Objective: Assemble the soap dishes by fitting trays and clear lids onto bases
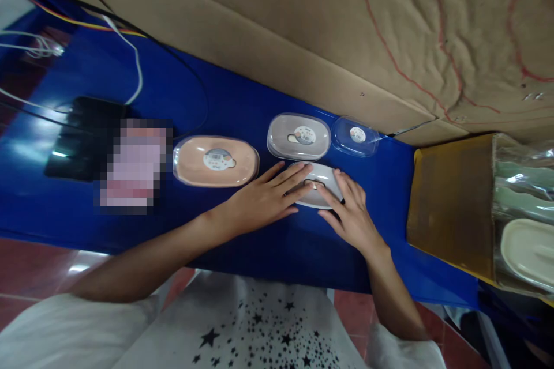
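A pale grey oval lid [331, 180] lies on the blue table under both hands. My left hand [264, 196] is laid across its left part, fingers stretched out toward the small centre tab. From the right, my right hand [355, 207] touches the lid with spread fingers; one fingertip rests by the tab and others lie at the right end. Whether a box sits beneath this lid I cannot tell. Just beyond it stands a grey lidded container [281, 134] with a round sticker. A peach lidded container [190, 161], also stickered, is left of my left hand.
A clear, stickered plastic piece [341, 138] lies at the back. Cardboard [303, 63] rises along the table's [234, 101] far side. At right, an open carton [452, 202] holds wrapped containers. Left are a black object [82, 132], a pixelated item [136, 164] and cables [137, 63].
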Demonstrator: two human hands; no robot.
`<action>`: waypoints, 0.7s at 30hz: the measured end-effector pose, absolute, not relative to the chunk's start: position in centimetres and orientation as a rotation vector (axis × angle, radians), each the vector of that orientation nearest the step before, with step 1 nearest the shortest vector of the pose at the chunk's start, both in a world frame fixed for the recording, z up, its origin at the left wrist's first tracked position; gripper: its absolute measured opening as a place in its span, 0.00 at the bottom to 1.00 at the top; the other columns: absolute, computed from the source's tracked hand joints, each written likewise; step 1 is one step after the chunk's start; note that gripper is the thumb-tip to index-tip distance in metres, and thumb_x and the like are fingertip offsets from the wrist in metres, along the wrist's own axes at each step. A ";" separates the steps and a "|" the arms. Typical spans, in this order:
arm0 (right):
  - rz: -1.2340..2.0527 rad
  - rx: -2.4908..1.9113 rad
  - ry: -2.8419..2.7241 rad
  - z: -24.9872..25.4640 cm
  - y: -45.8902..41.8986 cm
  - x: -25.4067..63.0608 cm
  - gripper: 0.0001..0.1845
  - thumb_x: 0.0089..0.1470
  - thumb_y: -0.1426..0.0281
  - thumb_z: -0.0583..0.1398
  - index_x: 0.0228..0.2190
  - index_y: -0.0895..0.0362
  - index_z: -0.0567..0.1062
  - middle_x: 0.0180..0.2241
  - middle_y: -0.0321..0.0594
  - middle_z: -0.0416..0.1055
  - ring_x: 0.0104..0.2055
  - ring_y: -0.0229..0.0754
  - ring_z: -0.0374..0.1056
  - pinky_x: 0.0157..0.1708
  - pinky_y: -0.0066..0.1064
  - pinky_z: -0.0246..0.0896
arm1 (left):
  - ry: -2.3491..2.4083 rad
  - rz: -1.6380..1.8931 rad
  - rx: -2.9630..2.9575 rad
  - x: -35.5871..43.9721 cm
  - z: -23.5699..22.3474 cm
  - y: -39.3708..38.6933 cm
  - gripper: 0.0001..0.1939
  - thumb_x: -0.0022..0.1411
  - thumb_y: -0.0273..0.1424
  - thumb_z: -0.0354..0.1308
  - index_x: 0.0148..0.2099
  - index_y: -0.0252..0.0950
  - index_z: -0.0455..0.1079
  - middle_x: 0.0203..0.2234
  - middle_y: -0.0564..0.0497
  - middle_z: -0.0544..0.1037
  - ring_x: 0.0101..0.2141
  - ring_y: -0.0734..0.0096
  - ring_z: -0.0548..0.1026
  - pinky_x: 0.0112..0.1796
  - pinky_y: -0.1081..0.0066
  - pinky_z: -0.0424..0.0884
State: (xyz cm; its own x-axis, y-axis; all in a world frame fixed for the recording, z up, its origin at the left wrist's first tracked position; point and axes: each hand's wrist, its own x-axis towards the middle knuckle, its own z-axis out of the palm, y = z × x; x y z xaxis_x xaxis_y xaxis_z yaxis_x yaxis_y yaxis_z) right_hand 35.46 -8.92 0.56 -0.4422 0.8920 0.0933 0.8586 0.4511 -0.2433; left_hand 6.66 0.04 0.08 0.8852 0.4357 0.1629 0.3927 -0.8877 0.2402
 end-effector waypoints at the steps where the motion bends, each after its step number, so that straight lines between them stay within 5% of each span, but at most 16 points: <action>1: 0.244 -1.521 -2.482 0.8 -8.9 35.8 0.46 0.73 0.58 0.61 0.79 0.37 0.43 0.83 0.40 0.30 0.79 0.66 0.53 0.70 0.63 0.60 | 0.628 0.332 2.865 6.7 0.2 0.0 0.35 0.77 0.39 0.63 0.79 0.37 0.58 0.79 0.35 0.53 0.78 0.48 0.54 0.74 0.44 0.59; 6: 0.085 -1.751 -2.308 1.9 -6.4 39.0 0.43 0.75 0.54 0.55 0.80 0.40 0.40 0.82 0.49 0.41 0.80 0.65 0.51 0.71 0.65 0.55 | 0.562 0.436 2.937 7.2 1.0 -0.2 0.34 0.76 0.43 0.64 0.77 0.37 0.62 0.78 0.33 0.57 0.76 0.42 0.60 0.73 0.38 0.59; 10: 0.024 -1.941 -2.226 1.6 -2.5 41.7 0.43 0.75 0.50 0.53 0.80 0.47 0.43 0.81 0.56 0.44 0.81 0.67 0.46 0.73 0.70 0.47 | 0.468 0.461 2.980 7.3 1.2 -0.4 0.28 0.77 0.37 0.64 0.73 0.35 0.66 0.76 0.34 0.62 0.74 0.44 0.64 0.73 0.44 0.63; 16: 0.079 -1.930 -2.165 0.5 -1.0 43.7 0.38 0.67 0.43 0.61 0.68 0.51 0.69 0.67 0.59 0.68 0.72 0.67 0.63 0.69 0.67 0.56 | 0.472 0.504 2.971 7.0 1.2 -0.3 0.26 0.76 0.28 0.62 0.73 0.36 0.67 0.74 0.33 0.65 0.72 0.43 0.67 0.71 0.46 0.67; 21: 0.261 -1.825 -2.154 0.4 -1.9 43.7 0.40 0.66 0.47 0.65 0.71 0.48 0.64 0.71 0.56 0.61 0.74 0.64 0.60 0.68 0.64 0.61 | 0.505 0.538 2.947 7.0 1.3 -0.5 0.27 0.76 0.27 0.63 0.73 0.38 0.67 0.74 0.36 0.65 0.73 0.47 0.67 0.72 0.47 0.65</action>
